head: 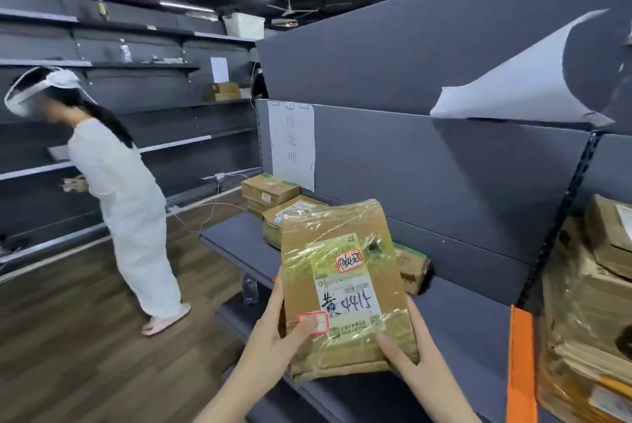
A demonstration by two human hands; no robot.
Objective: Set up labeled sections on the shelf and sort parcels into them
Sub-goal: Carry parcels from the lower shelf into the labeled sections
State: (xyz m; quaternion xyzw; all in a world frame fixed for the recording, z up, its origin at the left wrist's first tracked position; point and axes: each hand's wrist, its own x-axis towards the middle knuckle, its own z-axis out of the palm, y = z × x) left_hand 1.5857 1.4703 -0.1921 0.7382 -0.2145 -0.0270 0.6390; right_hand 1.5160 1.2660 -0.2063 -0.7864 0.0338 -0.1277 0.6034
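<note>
Parcel: flat brown cardboard parcel in glossy clear film (pixel 345 285), above the dark grey metal shelf (pixel 236 241).
Hands: left hand (pixel 277 328) and right hand (pixel 410 354) grip its near corners, thumbs on top.
Handling: likely light and stiff; the film looks slippery, so hold the edges.
Section: under the white paper sheet (pixel 292 145) lie small brown boxes (pixel 270 188).

Parcels (pixel 273 193) on shelf (pixel 461 313), below label sheet (pixel 292 145)

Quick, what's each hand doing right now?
Left hand: grips the taped parcel at its lower left edge, thumb on the front.
Right hand: grips the same parcel at its lower right corner.
</note>
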